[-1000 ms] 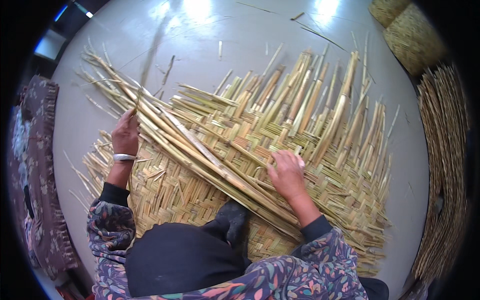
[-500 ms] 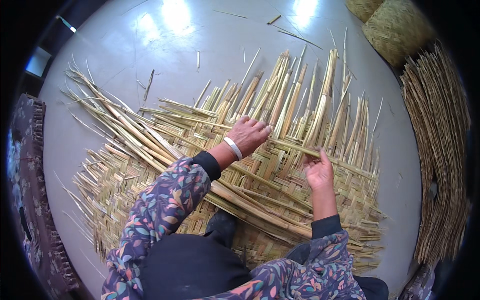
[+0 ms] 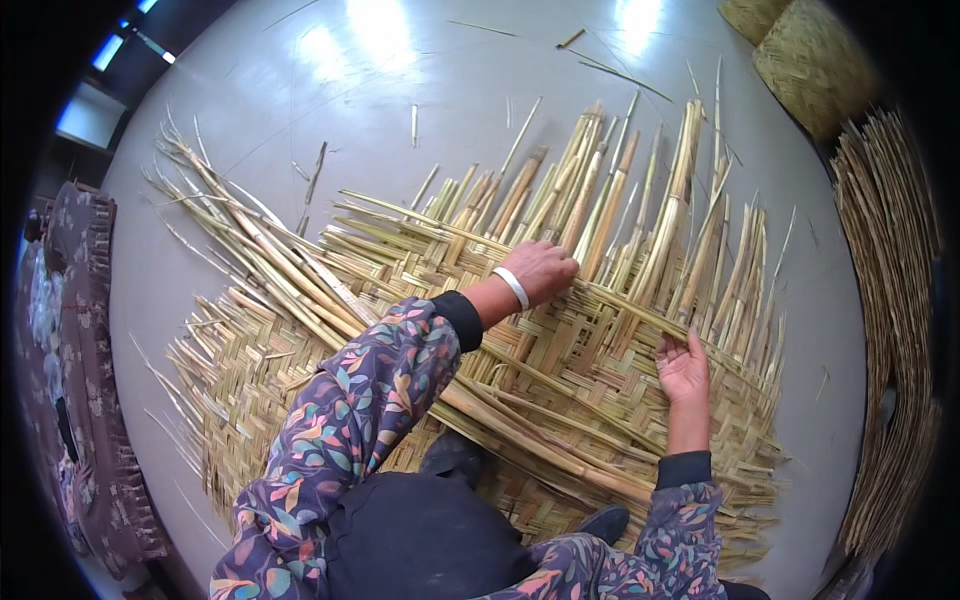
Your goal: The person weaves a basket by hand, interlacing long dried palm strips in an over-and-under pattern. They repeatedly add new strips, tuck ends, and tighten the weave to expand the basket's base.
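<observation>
Half-woven flat yellow reed mat (image 3: 250, 375) lies on smooth grey floor (image 3: 250, 80), w/ long pale-yellow reed bundle (image 3: 270, 250) diag across its L & near part, dark flowered fabric cover (image 3: 92, 370) far L, long brown layered reed stack (image 3: 885, 320) far R, & rounded yellow woven-reed piece (image 3: 815, 70) just behind stack.

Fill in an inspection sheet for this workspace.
Surface: smooth grey floor.
Materials: partly woven yellow-green reed mat; long thin yellow-green reed strip; straw-coloured stalk bundle across the mat.
Clutter: stray reed pieces beyond the mat.
Hands: left hand palm down at the strip; right hand palm up against it; grips partly hidden.
Cables: nothing seen.
Surroundings: brown layered stack, right; rounded tan woven pieces, upper right; dark floral fabric, left.
</observation>
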`<state>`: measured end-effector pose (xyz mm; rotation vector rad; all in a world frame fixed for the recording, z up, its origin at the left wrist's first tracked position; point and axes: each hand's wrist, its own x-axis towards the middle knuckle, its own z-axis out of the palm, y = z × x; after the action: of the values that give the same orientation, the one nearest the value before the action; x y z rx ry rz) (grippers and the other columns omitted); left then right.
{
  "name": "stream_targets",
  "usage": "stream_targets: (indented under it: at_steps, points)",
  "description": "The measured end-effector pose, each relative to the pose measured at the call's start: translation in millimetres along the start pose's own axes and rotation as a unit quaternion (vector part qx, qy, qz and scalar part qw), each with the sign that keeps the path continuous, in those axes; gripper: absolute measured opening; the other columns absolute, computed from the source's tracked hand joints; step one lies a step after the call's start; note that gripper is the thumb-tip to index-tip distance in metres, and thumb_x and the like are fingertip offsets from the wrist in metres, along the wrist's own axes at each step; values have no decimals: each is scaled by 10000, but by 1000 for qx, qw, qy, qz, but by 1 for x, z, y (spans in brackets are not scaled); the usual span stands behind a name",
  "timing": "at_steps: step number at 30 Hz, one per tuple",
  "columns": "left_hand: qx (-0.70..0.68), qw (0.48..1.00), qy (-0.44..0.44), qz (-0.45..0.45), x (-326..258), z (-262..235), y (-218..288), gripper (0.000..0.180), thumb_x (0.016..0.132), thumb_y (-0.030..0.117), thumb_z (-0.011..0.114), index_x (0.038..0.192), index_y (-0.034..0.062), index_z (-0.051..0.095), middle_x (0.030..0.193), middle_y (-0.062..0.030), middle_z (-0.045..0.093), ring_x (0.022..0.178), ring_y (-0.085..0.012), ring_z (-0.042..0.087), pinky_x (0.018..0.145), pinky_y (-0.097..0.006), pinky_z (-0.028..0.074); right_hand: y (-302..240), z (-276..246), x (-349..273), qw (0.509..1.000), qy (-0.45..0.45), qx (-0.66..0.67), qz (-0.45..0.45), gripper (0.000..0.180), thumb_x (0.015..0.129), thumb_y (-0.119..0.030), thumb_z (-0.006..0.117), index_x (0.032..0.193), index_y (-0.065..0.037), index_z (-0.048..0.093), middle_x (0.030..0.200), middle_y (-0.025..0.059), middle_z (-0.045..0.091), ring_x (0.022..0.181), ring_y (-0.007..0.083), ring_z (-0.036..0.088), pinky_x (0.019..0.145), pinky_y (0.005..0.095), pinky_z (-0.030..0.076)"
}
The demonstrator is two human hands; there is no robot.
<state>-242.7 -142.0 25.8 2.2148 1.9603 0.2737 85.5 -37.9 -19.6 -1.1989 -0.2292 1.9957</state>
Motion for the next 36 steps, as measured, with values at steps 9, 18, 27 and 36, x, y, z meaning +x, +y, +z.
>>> stream_targets:
  at_steps: [9, 18, 27, 36]
  points:
    - [-144, 983, -63, -99, -2, -7, -5, 280, 866, 328, 653, 866, 49, 631, 865, -157, 606, 800, -363, 600, 691, -443, 478, 21, -23, 31, 995, -89, 39, 31, 288, 896, -250, 632, 1060, -16, 601, 963, 155, 660, 859, 310, 647, 761, 411, 540]
    - [-113, 993, -4, -41, -21, -62, 17, 185, 849, 205, 700, 933, 46, 658, 856, -108, 616, 780, -306, 617, 700, -396, 496, 10, 12, 2, 999, 3, 40, 25, 319, 980, -350, 526, 1039, -40, 570, 859, 150, 671, 719, 264, 668, 549, 385, 570]
    - [-139, 987, 31, -70, -53, -70, 34, 160, 903, 134, 626, 998, 13, 668, 890, -168, 675, 782, -309, 667, 689, -367, 523, 13, 56, -44, 980, -195, 45, 3, 173, 940, -251, 618, 1022, -100, 630, 952, 90, 702, 878, 213, 674, 769, 374, 566]
    - [-443, 854, -139, -235, -70, -76, 46, 287, 950, 233, 611, 959, -49, 664, 686, -55, 650, 578, -112, 602, 544, -272, 498, 66, 120, -90, 949, -232, -196, 81, 159, 935, -194, 647, 1052, -88, 639, 964, 69, 704, 858, 178, 699, 730, 312, 573]
